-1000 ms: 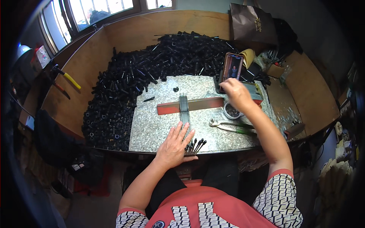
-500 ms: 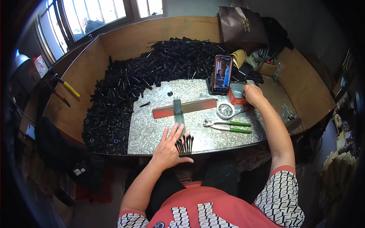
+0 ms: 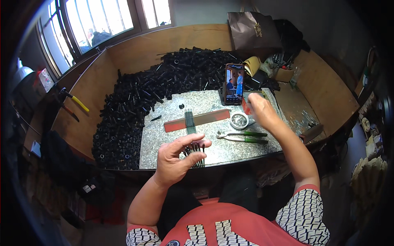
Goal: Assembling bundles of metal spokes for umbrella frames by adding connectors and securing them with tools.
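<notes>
A row of thin dark rods (image 3: 190, 123) with black ends lies across a red and brown bar (image 3: 175, 124) on the speckled stone slab (image 3: 154, 141). Over the near ends of the rods is my left hand (image 3: 174, 158), thumb and fingers spread apart; whether it touches them I cannot tell. My right hand (image 3: 264, 110) is raised near a red box (image 3: 246, 107), its fingers drawn together. What they hold, if anything, is hidden. Beside that hand stands a small white round dish (image 3: 239, 120) of tiny shiny pieces. Nearer me lie green-handled end-cutting pincers (image 3: 242, 136).
A heap of black tubular parts (image 3: 135, 98) fills the left and back of the wooden-walled bench. Propped behind the slab, a phone (image 3: 234, 84) shows a video. Yellow-handled tools (image 3: 78, 102) hang at the left wall; a brown bag (image 3: 254, 30) stands at the back.
My right hand has drawn back from the red box, toward me and left. The left hand has lifted off the rods' flat row, its thumb and fingers now curved. The whole view has shifted slightly.
</notes>
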Demonstrator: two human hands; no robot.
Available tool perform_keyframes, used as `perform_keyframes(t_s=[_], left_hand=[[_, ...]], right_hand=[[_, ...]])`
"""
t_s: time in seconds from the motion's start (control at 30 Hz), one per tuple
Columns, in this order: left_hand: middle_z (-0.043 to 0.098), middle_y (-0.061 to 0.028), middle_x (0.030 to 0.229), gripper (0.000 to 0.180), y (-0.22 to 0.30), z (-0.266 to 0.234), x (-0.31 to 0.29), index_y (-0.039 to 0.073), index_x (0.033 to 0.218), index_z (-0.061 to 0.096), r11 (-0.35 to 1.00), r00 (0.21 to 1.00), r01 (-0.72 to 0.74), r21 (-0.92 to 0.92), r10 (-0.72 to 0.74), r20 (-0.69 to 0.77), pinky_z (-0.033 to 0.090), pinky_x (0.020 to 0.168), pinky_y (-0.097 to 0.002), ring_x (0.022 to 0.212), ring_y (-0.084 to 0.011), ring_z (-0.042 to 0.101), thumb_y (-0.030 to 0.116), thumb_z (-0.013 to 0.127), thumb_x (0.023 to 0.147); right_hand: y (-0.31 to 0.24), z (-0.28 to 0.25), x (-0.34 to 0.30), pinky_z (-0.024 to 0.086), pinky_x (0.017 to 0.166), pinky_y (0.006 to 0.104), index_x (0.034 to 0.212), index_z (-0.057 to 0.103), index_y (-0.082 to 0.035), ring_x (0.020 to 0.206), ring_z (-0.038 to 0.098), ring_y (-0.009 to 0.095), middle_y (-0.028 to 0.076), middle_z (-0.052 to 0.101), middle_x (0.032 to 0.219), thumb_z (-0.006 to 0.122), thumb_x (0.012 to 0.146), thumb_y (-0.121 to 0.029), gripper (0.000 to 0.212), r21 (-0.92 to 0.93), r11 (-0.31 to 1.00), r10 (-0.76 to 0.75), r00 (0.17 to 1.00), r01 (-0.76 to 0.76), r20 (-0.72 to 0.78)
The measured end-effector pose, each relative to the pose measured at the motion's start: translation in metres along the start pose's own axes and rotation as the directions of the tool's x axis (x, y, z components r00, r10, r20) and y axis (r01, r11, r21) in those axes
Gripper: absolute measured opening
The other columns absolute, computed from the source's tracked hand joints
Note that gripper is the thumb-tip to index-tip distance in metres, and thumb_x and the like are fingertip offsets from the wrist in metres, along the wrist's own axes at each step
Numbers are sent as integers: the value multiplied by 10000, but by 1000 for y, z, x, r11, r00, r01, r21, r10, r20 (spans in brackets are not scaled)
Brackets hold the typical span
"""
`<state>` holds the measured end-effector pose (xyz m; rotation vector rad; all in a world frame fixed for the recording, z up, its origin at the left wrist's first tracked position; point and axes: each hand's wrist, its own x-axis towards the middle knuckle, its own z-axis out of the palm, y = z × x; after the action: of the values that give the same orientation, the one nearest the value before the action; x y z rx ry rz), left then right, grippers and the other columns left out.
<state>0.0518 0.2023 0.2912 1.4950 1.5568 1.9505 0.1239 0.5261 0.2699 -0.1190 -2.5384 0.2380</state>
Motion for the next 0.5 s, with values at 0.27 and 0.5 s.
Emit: perform_keyframes(t_s=[0.27,0.5], left_hand=[[707,-137,860,258,5,8,4,-27,1053,644,918,963,-209,336,254,-94,551,706,-273,806,-187,701,-31,688,799],[705,-144,858,168,10,7,5,-32,955,678,896,946,-226,383,295,-132,551,700,-273,777,-201,701,-28,699,788]], right_hand=[[-123,-47,-20,518,631,288,1148,526,3,702,632,185,119,597,852,526,827,114,340,607,777,-230,973,167,26],[-146,-53,-21,481,520,324,1114,616,-26,644,606,242,109,592,800,619,771,85,361,431,787,-428,894,442,-134]])
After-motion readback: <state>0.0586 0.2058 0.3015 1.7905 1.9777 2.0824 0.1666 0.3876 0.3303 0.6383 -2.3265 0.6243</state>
